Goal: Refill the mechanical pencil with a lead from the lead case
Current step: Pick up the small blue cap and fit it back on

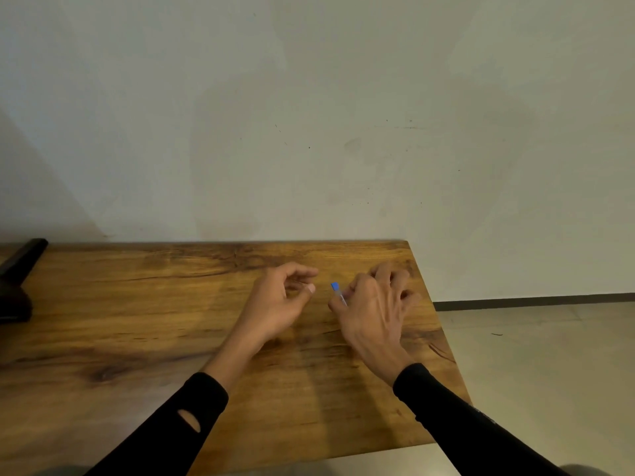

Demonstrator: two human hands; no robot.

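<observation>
A wooden desk [137,304] is seen from above, set against a pale wall [309,97], with both hands held over its far right part. The right hand [371,314] is raised near the desk's right edge, and a thin clear tube with a blue cap, apparently the lead case [338,293], is pinched between its thumb and first fingers [357,286]; the remaining fingers are spread loosely toward the far right corner. The blue cap is pointed up and toward the left hand. The left hand [275,304] is held just beside it, toward the middle of the desk, with thumb and forefinger drawn together at the tips; whether a lead is gripped there cannot be told, as anything so thin is lost in the blur. The two hands are kept apart, with a small gap between the cap and the left thumb. Black sleeves [185,417] are worn on both arms, and a small hole is seen in the left one. A dark object [17,280] is partly visible at the desk's far left corner. The mechanical pencil cannot be made out.
</observation>
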